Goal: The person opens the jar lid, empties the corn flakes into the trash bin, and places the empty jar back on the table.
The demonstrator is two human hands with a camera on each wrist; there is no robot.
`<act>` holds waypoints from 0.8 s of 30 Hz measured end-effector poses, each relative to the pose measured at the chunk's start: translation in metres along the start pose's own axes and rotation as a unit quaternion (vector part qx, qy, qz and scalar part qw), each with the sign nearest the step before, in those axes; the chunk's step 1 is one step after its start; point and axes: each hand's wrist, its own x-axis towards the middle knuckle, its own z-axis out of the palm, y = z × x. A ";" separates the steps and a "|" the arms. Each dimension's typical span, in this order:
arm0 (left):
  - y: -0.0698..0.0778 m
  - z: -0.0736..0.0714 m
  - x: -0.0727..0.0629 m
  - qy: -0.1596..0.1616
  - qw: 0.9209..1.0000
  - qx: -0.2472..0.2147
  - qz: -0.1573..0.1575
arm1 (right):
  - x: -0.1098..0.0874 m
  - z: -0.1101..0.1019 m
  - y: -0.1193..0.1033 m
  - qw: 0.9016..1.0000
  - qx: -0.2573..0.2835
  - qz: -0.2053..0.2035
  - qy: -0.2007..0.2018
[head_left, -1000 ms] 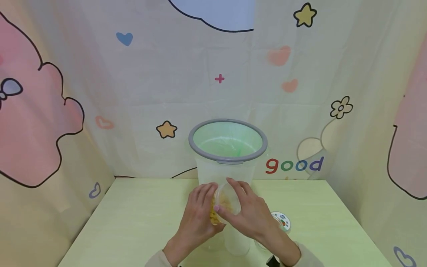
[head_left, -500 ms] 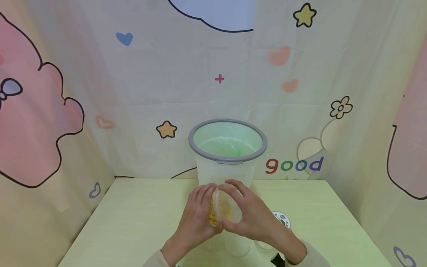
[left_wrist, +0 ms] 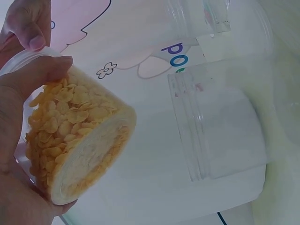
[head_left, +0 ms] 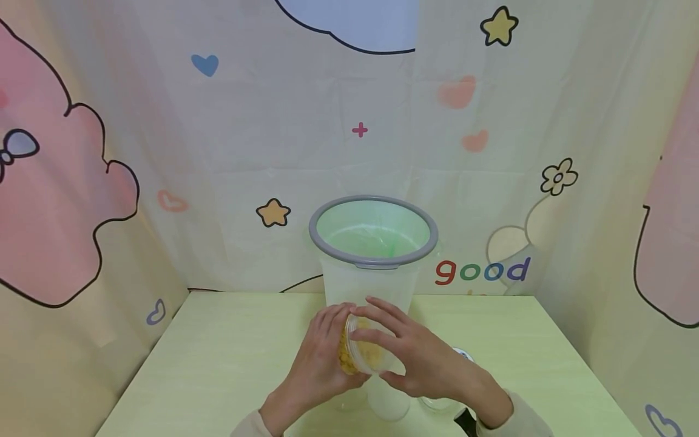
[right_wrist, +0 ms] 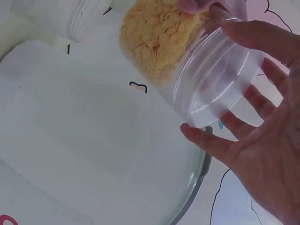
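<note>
A clear plastic jar (left_wrist: 79, 122) of yellow flakes, perhaps corn flakes, is tilted sideways above the table. My left hand (head_left: 322, 352) grips the jar round its body, with the thumb lying across it in the left wrist view. The jar's clear lid (right_wrist: 220, 79) faces right. My right hand (head_left: 423, 355) has its thumb and fingers spread round the lid's edge, holding it. In the right wrist view the thumb is on the lid's near edge and a fingertip touches the opposite edge. The palm stays off the lid.
Behind the hands stands a pale bin with a grey rim (head_left: 374, 263). Clear jars (head_left: 389, 403) stand on the table (head_left: 229, 358) below the hands; one clear jar (left_wrist: 225, 126) shows large in the left wrist view. A white printed disc (head_left: 463, 353) is partly hidden by the right forearm.
My right hand has shifted round the lid: its thumb has moved from the lid's left side down to the lower right. The jar has tilted a little and lowered slightly.
</note>
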 end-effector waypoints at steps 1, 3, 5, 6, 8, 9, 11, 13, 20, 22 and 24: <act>0.000 0.000 0.000 -0.003 1.000 -0.002 -0.001 | 0.000 0.000 0.000 1.000 0.000 -0.005 0.000; 0.000 0.000 -0.001 -0.008 1.000 -0.005 -0.004 | -0.001 0.000 -0.001 1.000 -0.004 -0.010 0.000; 0.000 0.000 -0.002 -0.008 1.000 -0.003 -0.003 | -0.001 0.000 -0.002 1.000 -0.013 -0.009 -0.001; 0.000 0.000 -0.002 -0.008 1.000 -0.002 -0.004 | -0.002 0.000 -0.002 1.000 -0.017 -0.005 -0.004; 0.000 0.000 -0.002 -0.007 1.000 0.002 -0.003 | -0.003 0.000 -0.004 1.000 -0.028 0.003 -0.008; 0.000 0.000 -0.002 -0.006 1.000 0.003 -0.003 | -0.004 0.000 -0.004 0.999 -0.030 0.008 -0.010; 0.000 0.000 -0.003 -0.003 1.000 0.005 -0.003 | -0.006 0.000 -0.005 0.999 -0.025 0.022 -0.012; 0.000 0.000 -0.002 0.001 1.000 0.008 -0.004 | -0.007 0.000 -0.006 0.999 -0.014 0.042 -0.005; 0.002 0.001 -0.002 0.011 1.000 0.007 -0.019 | -0.005 -0.002 -0.011 0.984 -0.005 0.164 0.077; 0.003 0.002 -0.002 0.011 1.000 0.008 -0.021 | -0.004 -0.003 -0.013 0.977 -0.010 0.196 0.090; 0.003 0.003 -0.002 0.012 1.000 0.012 -0.020 | -0.002 -0.003 -0.015 0.970 -0.014 0.221 0.095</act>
